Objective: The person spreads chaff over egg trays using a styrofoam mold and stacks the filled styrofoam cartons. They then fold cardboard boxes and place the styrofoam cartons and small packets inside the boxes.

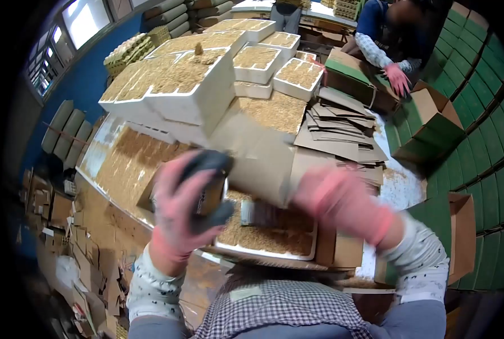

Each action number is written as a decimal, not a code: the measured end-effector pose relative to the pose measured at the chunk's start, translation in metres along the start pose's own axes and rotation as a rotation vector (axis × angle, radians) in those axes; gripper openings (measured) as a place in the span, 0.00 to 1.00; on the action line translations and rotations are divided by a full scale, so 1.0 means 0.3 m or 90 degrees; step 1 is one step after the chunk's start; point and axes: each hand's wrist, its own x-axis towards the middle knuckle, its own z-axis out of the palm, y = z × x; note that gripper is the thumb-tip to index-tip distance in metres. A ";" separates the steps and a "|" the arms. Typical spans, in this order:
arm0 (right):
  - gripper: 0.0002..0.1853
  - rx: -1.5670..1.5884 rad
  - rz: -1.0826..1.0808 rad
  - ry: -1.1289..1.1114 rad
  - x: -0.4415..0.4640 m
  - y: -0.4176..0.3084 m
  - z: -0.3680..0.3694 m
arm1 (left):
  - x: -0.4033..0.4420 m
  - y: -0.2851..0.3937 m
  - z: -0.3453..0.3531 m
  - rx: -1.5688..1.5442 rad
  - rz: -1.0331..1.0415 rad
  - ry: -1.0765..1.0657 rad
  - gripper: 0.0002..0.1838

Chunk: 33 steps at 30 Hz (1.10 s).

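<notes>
My right hand [345, 206], in a pink glove and smeared by motion, is closed on the near right edge of a cardboard sheet [257, 161]. The sheet is tilted above the sawdust and blurred too. My left hand [187, 200], in a pink glove with dark fingers, is raised left of the sheet. Its thumb and fingers are curved and apart, with no held thing that I can make out. Below the hands lies a white foam tray of sawdust [266, 242], with a small pale stack [257, 213] on it.
White foam boxes of sawdust [178, 104] are piled ahead. Flat cardboard pieces [336, 133] lie to the right. Green cartons [489, 147] line the right side, near an open carton [433, 116]. A co-worker's gloved hand [397, 79] is beside it. Cardboard scraps [91, 263] litter the left floor.
</notes>
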 end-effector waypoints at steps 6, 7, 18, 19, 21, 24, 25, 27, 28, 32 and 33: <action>0.15 0.349 -0.084 -0.189 -0.115 -0.189 0.216 | -0.156 -0.070 0.168 -0.140 -0.149 -0.645 0.27; 0.16 0.385 0.000 -0.105 -0.117 -0.150 0.122 | -0.123 -0.098 0.077 -0.315 -0.219 -0.537 0.28; 0.25 0.871 0.549 0.051 -0.204 -0.128 0.366 | -0.549 -0.227 0.379 -0.316 -0.390 -0.185 0.61; 0.28 0.863 0.582 0.065 -0.237 -0.169 0.419 | -0.544 -0.214 0.350 -0.481 -0.443 -0.157 0.58; 0.38 0.843 0.678 0.083 -0.347 -0.286 0.538 | -0.458 -0.148 0.224 -0.699 -0.686 -0.225 0.51; 0.48 0.999 0.718 0.279 -0.350 -0.504 0.403 | -0.443 -0.139 0.204 -0.761 -0.608 -0.266 0.49; 0.49 1.012 0.725 0.326 -0.374 -0.542 0.344 | -0.484 -0.177 0.261 -0.807 -0.595 -0.312 0.48; 0.50 1.043 0.872 0.373 -0.483 -0.552 0.158 | -0.382 -0.025 0.316 -0.872 -0.546 -0.348 0.44; 0.48 1.014 0.935 0.459 -0.552 -0.549 0.091 | -0.319 0.059 0.370 -0.868 -0.496 -0.361 0.43; 0.33 0.820 0.950 0.893 -0.903 -0.565 -0.216 | -0.034 0.372 0.546 -1.265 -0.519 -0.448 0.25; 0.24 0.797 0.809 1.061 -1.028 -0.562 -0.247 | 0.042 0.447 0.601 -1.348 -0.474 -0.535 0.25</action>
